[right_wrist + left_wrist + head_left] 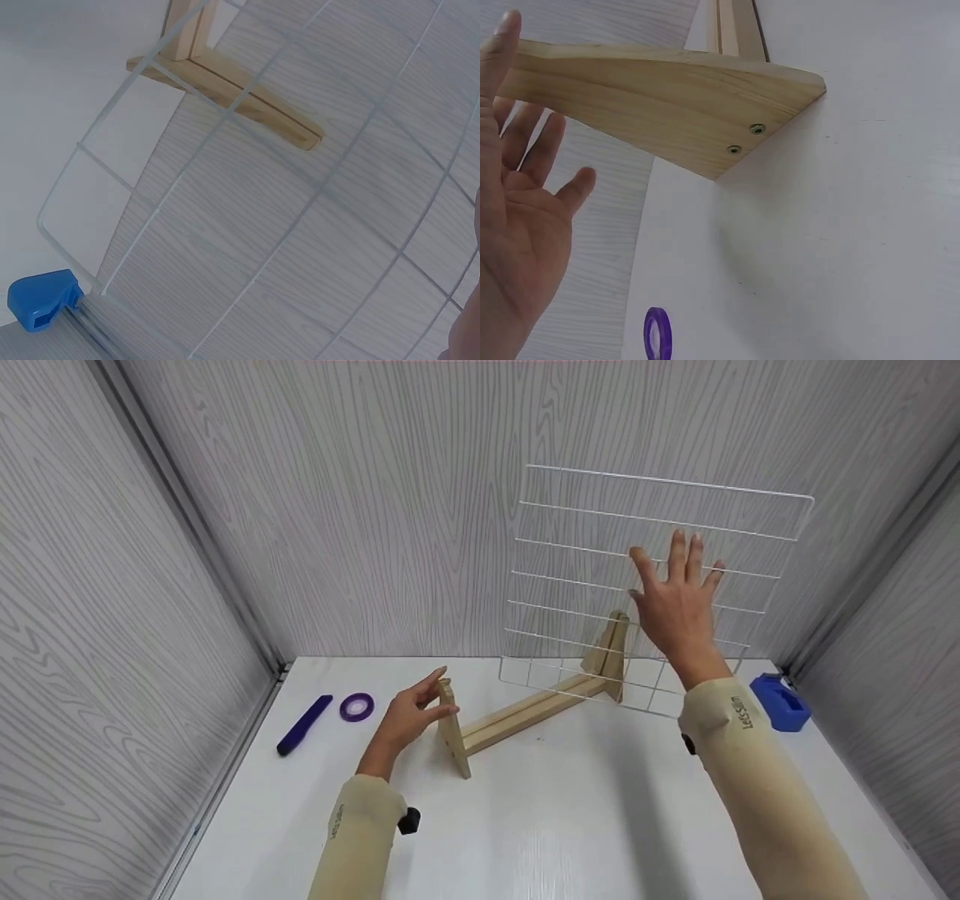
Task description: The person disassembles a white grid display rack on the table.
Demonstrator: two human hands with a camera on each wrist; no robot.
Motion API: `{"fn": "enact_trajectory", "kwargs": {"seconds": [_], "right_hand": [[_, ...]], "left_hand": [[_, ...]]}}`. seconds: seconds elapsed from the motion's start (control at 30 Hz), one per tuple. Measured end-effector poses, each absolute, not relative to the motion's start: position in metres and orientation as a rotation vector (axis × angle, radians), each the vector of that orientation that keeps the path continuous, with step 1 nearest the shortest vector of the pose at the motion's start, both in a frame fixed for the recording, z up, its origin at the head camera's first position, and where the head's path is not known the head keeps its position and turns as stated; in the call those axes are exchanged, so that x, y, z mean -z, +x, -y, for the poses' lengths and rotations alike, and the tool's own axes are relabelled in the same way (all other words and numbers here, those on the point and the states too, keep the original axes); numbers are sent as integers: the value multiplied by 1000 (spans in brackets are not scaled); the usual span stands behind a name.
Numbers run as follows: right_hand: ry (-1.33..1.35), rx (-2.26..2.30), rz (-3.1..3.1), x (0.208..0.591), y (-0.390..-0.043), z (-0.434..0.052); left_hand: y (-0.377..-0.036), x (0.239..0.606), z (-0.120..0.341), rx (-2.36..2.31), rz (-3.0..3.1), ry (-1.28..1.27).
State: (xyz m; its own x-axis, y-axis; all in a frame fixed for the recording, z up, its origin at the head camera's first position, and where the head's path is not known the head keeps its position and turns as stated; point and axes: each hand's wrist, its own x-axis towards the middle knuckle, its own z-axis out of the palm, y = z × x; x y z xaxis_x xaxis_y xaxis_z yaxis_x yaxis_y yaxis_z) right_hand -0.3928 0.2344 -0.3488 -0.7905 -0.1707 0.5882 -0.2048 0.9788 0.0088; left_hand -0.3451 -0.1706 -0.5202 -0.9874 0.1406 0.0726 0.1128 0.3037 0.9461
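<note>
Wire grid (pixel 652 585), upright at far right of table (pixel 570 810), is pressed flat by the outspread right hand (pixel 675 607); wooden stand (pixel 525 709), long axis running near-left to far-right, is touched at its near end by the straight-fingered left hand (pixel 409 716).

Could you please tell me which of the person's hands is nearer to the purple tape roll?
Left. The left hand rests on the wooden stand, just right of the tape roll; the right hand is far off, against the wire grid.

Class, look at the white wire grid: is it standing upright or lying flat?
Upright: the wire grid stands on its lower edge against the open right hand.
</note>
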Motion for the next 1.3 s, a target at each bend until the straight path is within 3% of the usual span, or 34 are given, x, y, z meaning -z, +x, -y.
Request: {"fn": "enact_trajectory", "kwargs": {"seconds": [1.3], "right_hand": [[280,-115,2534,359,-393,-246]], "left_hand": [[-348,506,183,-1737,-2360,335]]}}
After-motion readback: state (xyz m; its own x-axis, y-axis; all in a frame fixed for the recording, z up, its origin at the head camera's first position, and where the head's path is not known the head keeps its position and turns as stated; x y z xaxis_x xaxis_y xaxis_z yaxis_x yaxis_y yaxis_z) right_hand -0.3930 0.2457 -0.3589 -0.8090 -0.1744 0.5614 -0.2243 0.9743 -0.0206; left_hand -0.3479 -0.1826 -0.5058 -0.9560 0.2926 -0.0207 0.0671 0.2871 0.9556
